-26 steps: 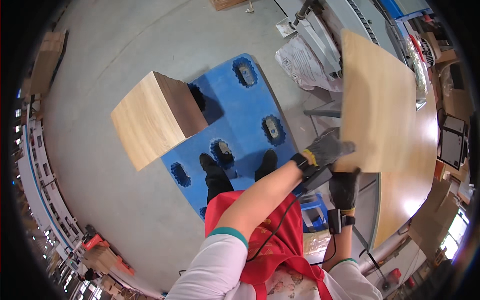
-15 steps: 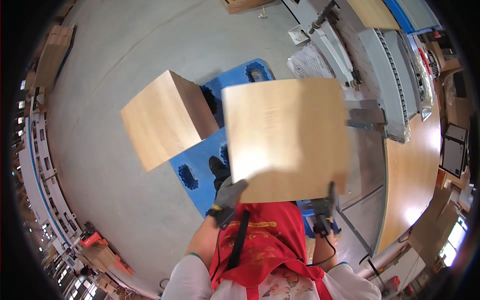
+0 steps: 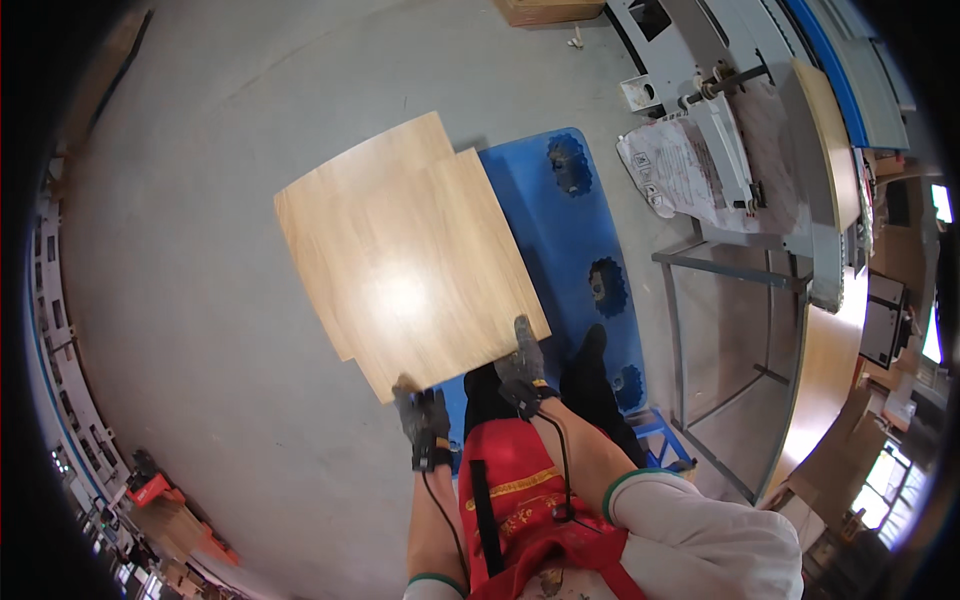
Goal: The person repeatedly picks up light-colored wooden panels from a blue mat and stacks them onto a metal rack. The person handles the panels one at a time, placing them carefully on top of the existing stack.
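I hold a square light-wood panel (image 3: 440,275) flat in front of me by its near edge. My left hand (image 3: 422,415), in a dark glove, grips the near left corner. My right hand (image 3: 523,362), also gloved, grips the near right corner. The panel lies just over a stack of like wood panels (image 3: 330,200) whose top shows beyond its far and left edges. The stack sits on a blue plastic pallet (image 3: 570,230); my dark shoes (image 3: 590,365) stand on the pallet's near part.
A grey metal machine frame (image 3: 735,300) stands to the right, with a paper sheet (image 3: 675,165) and more wood panels (image 3: 825,130) on it. Grey concrete floor (image 3: 200,380) spreads left. Shelving and an orange cart (image 3: 150,485) line the far left rim.
I have swung the panel from the machine on my right over to the left and lowered it flat onto the stack. Both hands stayed on its near edge.
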Action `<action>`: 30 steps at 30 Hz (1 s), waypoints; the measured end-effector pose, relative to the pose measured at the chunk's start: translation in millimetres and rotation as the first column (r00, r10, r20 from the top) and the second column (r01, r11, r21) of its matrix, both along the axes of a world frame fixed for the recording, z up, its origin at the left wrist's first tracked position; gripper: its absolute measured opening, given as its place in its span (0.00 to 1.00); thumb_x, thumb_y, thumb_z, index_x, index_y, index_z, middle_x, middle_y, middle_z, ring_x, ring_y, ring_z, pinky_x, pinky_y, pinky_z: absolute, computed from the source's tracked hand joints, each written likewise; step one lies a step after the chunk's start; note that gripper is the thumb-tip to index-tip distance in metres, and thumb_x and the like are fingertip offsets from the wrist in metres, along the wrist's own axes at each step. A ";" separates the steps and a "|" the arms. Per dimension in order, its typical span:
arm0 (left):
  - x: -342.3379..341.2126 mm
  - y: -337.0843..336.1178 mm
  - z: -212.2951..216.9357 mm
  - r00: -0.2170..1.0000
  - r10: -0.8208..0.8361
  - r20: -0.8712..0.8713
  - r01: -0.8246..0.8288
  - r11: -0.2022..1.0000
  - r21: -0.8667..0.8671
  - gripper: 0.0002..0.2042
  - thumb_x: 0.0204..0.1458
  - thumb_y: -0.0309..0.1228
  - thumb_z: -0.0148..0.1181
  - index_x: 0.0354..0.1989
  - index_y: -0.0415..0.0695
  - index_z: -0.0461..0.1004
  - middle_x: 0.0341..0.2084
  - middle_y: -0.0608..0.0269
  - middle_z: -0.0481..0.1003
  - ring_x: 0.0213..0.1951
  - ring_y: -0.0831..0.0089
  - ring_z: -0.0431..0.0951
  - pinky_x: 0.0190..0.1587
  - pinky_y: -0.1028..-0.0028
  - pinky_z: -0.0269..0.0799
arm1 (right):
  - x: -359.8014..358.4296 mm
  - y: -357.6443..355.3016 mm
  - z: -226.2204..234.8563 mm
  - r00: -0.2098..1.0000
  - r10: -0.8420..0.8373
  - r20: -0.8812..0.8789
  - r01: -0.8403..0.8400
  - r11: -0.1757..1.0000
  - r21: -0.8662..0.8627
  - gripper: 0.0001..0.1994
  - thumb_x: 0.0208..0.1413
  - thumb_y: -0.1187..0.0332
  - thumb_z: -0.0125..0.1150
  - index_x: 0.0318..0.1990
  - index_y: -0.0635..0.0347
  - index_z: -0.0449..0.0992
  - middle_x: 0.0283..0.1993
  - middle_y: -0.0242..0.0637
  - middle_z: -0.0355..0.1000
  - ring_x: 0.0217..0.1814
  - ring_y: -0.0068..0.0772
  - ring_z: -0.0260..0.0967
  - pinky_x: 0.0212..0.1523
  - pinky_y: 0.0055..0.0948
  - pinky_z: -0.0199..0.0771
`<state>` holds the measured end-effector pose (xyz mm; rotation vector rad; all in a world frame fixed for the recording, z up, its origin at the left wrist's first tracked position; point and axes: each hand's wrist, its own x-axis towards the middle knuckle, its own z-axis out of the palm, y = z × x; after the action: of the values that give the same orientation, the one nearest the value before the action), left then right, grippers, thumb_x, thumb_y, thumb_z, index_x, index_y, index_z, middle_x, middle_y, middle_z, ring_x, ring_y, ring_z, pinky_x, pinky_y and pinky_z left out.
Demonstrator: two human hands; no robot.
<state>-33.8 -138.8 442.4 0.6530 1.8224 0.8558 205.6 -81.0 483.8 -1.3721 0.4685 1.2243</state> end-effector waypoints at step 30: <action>11.9 151.4 22.3 0.993 -0.094 0.074 0.108 0.969 -0.222 0.18 0.61 0.43 0.49 0.47 0.39 0.69 0.40 0.54 0.74 0.42 0.62 0.74 0.45 0.67 0.72 | 79.6 6.1 -34.1 -0.190 0.815 0.547 -0.572 0.361 -0.737 0.06 0.60 0.66 0.49 0.40 0.55 0.70 0.39 0.37 0.68 0.42 0.36 0.65 0.49 0.34 0.66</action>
<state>-21.9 12.6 464.7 0.5616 1.7811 0.5850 285.2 -74.9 449.7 -2.4215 -1.3281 0.9160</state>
